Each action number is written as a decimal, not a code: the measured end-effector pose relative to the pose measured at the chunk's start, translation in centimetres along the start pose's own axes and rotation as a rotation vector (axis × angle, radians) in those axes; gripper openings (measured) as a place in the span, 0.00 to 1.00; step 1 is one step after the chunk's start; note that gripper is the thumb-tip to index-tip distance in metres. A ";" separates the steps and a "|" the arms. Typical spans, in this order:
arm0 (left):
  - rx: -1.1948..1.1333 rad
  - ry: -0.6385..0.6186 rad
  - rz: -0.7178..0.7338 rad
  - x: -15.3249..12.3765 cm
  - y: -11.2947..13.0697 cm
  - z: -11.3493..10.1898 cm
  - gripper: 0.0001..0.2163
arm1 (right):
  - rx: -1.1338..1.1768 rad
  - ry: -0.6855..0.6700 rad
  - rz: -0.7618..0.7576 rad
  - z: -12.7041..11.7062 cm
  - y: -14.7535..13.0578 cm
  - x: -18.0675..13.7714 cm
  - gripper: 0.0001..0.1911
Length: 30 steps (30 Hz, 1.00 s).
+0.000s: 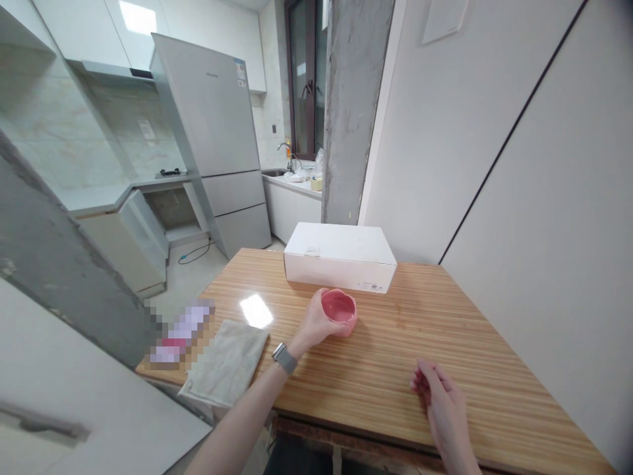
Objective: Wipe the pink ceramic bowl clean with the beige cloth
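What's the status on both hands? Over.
Left hand gripping pink scallop-rimmed bowl. Right hand loosely curled, nothing visible in it. White rectangular cardboard box just beyond bowl.

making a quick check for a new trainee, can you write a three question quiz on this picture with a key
1. Which hand holds the pink bowl?
2. True or false: the right hand is touching the bowl.
3. What lies on the wooden table just beyond the bowl?
a) grey cloth
b) white box
c) tap

Key:
1. The left hand, the one with the watch on its wrist.
2. False; the right hand is apart from it, nearer the camera.
3. b
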<state>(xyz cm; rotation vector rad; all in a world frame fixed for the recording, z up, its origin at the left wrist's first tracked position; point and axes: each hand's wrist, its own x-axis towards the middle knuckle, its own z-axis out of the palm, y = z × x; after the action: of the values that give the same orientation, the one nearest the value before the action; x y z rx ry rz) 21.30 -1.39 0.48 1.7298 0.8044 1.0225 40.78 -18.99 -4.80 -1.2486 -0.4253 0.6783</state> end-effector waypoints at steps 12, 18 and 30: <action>0.014 0.004 0.006 0.0 -0.5 0.5 0.36 | -0.021 -0.010 0.018 -0.2 0.6 0.1 0.20; -0.026 -0.011 0.016 -0.1 -1.0 0.5 0.35 | -0.083 -0.024 -0.014 -0.5 0.9 0.1 0.19; 0.269 0.061 -0.014 -2.7 -0.2 -1.7 0.44 | -0.175 -0.017 -0.045 -0.6 0.7 -0.2 0.21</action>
<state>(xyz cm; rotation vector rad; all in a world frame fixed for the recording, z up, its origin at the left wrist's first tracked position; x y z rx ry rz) 18.59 -2.93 -0.09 1.9231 1.0296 0.9969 40.80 -19.43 -5.59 -1.3948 -0.5343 0.6234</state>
